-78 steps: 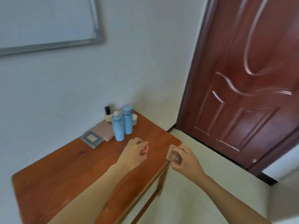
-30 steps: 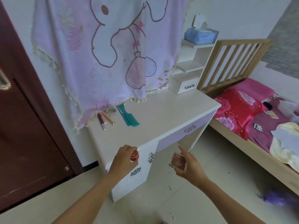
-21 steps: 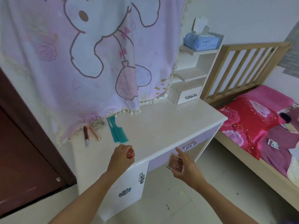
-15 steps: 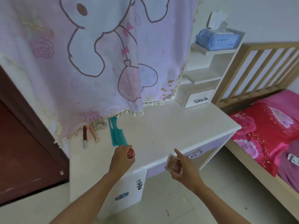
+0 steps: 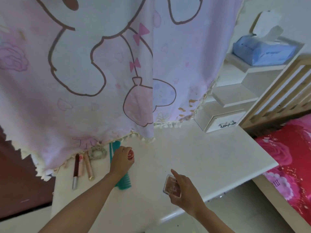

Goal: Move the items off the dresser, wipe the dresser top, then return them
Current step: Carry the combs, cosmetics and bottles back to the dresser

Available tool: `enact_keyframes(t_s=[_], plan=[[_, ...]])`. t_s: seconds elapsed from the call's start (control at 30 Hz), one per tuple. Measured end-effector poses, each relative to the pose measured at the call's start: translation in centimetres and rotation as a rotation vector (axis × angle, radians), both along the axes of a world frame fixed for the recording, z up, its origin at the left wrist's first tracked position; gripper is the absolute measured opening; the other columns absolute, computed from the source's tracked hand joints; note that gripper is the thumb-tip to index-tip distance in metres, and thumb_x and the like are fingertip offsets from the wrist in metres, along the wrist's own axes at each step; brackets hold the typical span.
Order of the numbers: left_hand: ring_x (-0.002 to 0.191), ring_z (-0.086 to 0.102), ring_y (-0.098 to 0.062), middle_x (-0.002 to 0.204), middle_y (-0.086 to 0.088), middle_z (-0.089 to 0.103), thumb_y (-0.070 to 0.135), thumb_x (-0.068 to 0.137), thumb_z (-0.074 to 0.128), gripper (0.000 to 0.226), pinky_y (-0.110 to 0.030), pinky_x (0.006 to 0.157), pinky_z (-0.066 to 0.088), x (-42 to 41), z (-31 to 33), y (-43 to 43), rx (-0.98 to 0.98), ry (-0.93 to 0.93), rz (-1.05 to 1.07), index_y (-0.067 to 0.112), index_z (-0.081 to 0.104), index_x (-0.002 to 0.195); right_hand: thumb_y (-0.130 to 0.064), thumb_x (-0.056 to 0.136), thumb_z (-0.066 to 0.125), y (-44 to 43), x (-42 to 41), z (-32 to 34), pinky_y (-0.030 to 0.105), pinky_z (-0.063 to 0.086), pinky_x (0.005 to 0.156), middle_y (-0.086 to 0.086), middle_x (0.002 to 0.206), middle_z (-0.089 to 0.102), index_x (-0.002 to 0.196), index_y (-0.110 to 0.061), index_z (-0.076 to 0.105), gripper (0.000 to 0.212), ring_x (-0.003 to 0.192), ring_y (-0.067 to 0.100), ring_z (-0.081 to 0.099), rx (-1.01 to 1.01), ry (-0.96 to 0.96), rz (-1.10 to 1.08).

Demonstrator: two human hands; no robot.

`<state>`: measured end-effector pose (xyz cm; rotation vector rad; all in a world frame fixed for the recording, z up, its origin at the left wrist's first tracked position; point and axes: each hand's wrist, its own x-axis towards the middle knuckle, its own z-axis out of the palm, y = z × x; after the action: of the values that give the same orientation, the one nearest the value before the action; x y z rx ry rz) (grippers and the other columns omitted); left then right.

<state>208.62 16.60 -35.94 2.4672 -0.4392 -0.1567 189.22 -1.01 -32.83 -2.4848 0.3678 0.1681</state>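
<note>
Head camera looks down at a small red jar (image 5: 131,155), pinched in the curled fingers of the left hand (image 5: 122,159) low over the white bench (image 5: 202,157), just beside a teal comb (image 5: 124,184). Whether it touches the surface cannot be told. The jar seems light, hard and smooth, and likely to roll if laid sideways, so a hold round its sides suits it.

The right hand (image 5: 185,190) grips a flat clear compact (image 5: 171,186) with pink contents by its edges, index finger raised, over the front part of the bench. It looks stiff, light and slippery, and its contents may crack if dropped, so the edges seem the best hold.

Left of the comb lie slim cosmetic tubes (image 5: 84,165) and a hair tie (image 5: 97,153), under the fringe of a pink cartoon cloth (image 5: 101,81). At the right end of the bench stand a little drawer (image 5: 225,122) and shelves with a blue tissue pack (image 5: 262,52). A red bed (image 5: 289,157) lies beyond.
</note>
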Motion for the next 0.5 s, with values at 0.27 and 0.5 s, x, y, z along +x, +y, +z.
enact_keyframes(t_s=[0.27, 0.5], plan=[[0.085, 0.058, -0.035, 0.089, -0.021, 0.061, 0.002, 0.068, 0.070, 0.029, -0.039, 0.077, 0.046, 6.3, -3.0, -0.7, 0.113, -0.133, -0.044, -0.001, 0.066, 0.096, -0.040, 0.066, 0.048, -0.4, 6.1, -0.3, 0.009, 0.030, 0.087, -0.004, 0.127, 0.044, 0.140, -0.035, 0.009, 0.084, 0.119, 0.011, 0.039, 0.007, -0.011, 0.009], [0.070, 0.062, -0.034, 0.080, -0.014, 0.065, 0.006, 0.040, 0.088, 0.052, -0.037, 0.058, 0.054, 6.6, -3.9, 0.4, 0.170, -0.224, -0.135, 0.002, 0.067, 0.087, -0.053, 0.060, 0.038, 0.9, 9.3, -1.3, 0.014, 0.034, 0.092, -0.002, 0.130, 0.043, 0.143, -0.030, 0.011, 0.091, 0.120, 0.014, 0.037, 0.006, 0.045, 0.110]])
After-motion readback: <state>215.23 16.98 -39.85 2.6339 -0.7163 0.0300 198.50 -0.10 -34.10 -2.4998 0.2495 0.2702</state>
